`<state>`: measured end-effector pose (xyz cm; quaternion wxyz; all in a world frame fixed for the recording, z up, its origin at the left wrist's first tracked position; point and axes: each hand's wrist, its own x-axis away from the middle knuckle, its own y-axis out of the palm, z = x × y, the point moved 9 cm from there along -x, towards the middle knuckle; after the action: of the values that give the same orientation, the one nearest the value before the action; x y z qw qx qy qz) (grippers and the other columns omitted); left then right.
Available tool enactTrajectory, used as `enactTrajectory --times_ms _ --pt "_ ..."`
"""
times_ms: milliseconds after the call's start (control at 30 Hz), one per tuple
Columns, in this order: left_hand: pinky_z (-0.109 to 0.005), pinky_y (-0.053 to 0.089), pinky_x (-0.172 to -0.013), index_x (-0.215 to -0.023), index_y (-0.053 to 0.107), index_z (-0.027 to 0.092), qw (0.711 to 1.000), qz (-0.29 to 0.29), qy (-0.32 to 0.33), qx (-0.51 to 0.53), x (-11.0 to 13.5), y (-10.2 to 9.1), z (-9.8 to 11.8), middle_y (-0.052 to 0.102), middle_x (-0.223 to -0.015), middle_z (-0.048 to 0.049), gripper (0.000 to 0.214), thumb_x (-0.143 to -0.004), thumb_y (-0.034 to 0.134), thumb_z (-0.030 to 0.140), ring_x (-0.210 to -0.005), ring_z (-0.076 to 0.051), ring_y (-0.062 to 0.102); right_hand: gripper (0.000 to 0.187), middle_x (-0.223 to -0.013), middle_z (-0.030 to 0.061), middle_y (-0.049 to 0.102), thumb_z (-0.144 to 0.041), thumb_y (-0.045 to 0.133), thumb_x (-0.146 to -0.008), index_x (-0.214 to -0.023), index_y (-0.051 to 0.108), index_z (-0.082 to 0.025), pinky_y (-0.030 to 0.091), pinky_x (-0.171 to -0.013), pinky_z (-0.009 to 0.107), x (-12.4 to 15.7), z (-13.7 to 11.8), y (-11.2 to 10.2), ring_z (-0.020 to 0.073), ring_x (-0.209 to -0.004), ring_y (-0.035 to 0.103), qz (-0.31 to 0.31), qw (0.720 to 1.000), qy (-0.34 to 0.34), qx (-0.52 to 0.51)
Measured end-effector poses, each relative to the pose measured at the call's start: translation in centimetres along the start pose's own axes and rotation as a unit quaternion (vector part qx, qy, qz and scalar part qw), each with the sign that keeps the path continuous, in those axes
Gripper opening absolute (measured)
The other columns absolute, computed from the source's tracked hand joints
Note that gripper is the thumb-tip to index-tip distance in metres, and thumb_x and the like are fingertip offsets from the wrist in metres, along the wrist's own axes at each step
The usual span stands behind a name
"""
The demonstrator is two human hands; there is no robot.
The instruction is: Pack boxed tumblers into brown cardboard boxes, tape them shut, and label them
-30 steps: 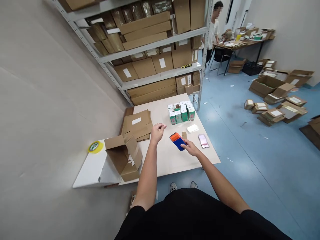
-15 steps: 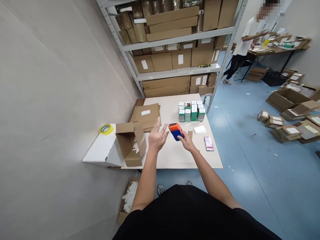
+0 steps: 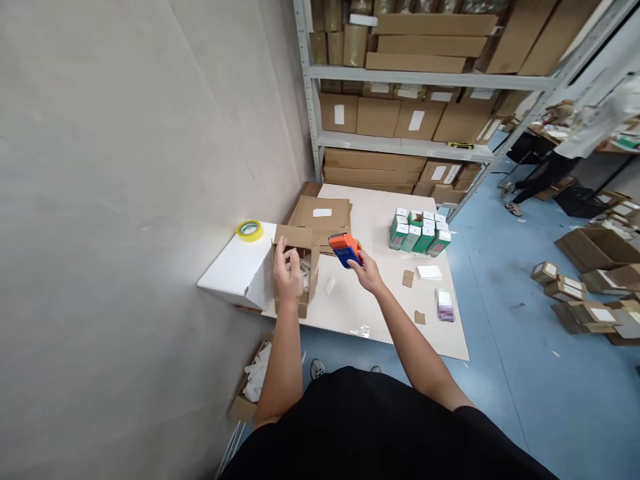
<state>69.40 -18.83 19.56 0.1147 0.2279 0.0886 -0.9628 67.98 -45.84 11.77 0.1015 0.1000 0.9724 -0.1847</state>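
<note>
My right hand (image 3: 366, 272) grips a small blue and orange box (image 3: 345, 248) and holds it above the low white table (image 3: 380, 313), near the open cardboard carton (image 3: 295, 250). Hovering over that carton's open top is my left hand (image 3: 287, 269), fingers curled and apart, with nothing in it. White packets show inside the carton. A cluster of green and white boxes (image 3: 419, 233) stands farther back on the table.
Flat cardboard sheets (image 3: 323, 212) lie at the table's back left, a yellow tape roll (image 3: 250, 230) on the white ledge. White card (image 3: 429, 272), cardboard scraps and a phone (image 3: 445, 305) lie to the right. Shelving with cartons (image 3: 400, 120) stands behind. Another person (image 3: 575, 143) works at far right.
The view swung left. My right hand carried the blue and orange box toward the open carton, and my left hand moved from beside that box down over the carton's opening.
</note>
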Motion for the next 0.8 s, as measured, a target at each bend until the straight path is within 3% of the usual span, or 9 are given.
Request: enactTrajectory --times_ms 133,233,433,533,667,800 --pt "-0.034 0.060 -0.092 -0.155 0.052 0.025 0.996 0.063 -0.055 0.006 -1.1 -6.2 -5.2 0.058 -0.153 -0.0155 0.062 -0.105 0.049 0.060 -0.119 -0.025 0.069 0.031 -0.095 0.0065 0.067 -0.053 0.059 -0.093 -0.099 0.062 -0.023 0.048 -0.080 0.037 -2.2 -1.8 8.8 0.0252 -0.085 0.059 -0.057 0.998 -0.016 0.036" --pt "-0.037 0.058 -0.097 -0.151 0.057 0.025 0.992 0.097 -0.076 -0.010 -1.3 -11.4 -7.9 0.060 -0.150 -0.0152 0.057 -0.105 0.051 0.057 -0.121 -0.025 0.068 0.028 -0.093 0.0060 0.067 -0.051 0.058 -0.094 -0.097 0.061 -0.023 0.049 -0.079 0.038 -3.4 -2.3 16.2 0.0248 -0.082 0.059 -0.098 0.993 -0.021 0.061" --pt "-0.040 0.054 -0.106 -0.151 0.058 0.024 0.978 0.168 -0.117 -0.048 -1.1 -22.9 -11.8 0.067 -0.141 -0.0143 0.055 -0.105 0.052 0.054 -0.124 -0.025 0.068 0.019 -0.105 0.0121 0.070 -0.038 0.057 -0.099 -0.101 0.063 -0.021 0.051 -0.087 0.041 -5.1 -3.4 30.3 0.0284 -0.095 0.064 -0.168 0.970 -0.043 0.170" --pt "-0.041 0.054 -0.108 -0.150 0.059 0.024 0.967 0.203 -0.135 -0.071 -0.1 -27.6 -13.3 0.068 -0.140 -0.0138 0.057 -0.105 0.051 0.057 -0.125 -0.025 0.068 0.020 -0.115 0.0160 0.071 -0.033 0.057 -0.101 -0.110 0.064 -0.017 0.050 -0.093 0.041 -5.9 -4.1 36.6 0.0296 -0.104 0.065 -0.211 0.945 -0.042 0.245" --pt "-0.041 0.055 -0.108 -0.148 0.061 0.025 0.960 0.211 -0.153 -0.098 1.0 -31.3 -14.9 0.066 -0.145 -0.0130 0.056 -0.104 0.052 0.058 -0.129 -0.026 0.066 0.028 -0.128 0.0208 0.069 -0.028 0.058 -0.102 -0.123 0.064 -0.011 0.046 -0.102 0.041 -7.1 -4.8 43.0 0.0320 -0.119 0.062 -0.253 0.908 -0.040 0.332" --pt "-0.041 0.055 -0.107 -0.149 0.060 0.027 0.959 0.201 -0.168 -0.112 1.2 -32.6 -16.1 0.065 -0.147 -0.0115 0.056 -0.104 0.051 0.059 -0.131 -0.026 0.064 0.032 -0.131 0.0245 0.069 -0.026 0.058 -0.102 -0.127 0.065 -0.006 0.040 -0.110 0.044 -7.4 -5.0 46.4 0.0337 -0.125 0.061 -0.283 0.882 -0.055 0.373"
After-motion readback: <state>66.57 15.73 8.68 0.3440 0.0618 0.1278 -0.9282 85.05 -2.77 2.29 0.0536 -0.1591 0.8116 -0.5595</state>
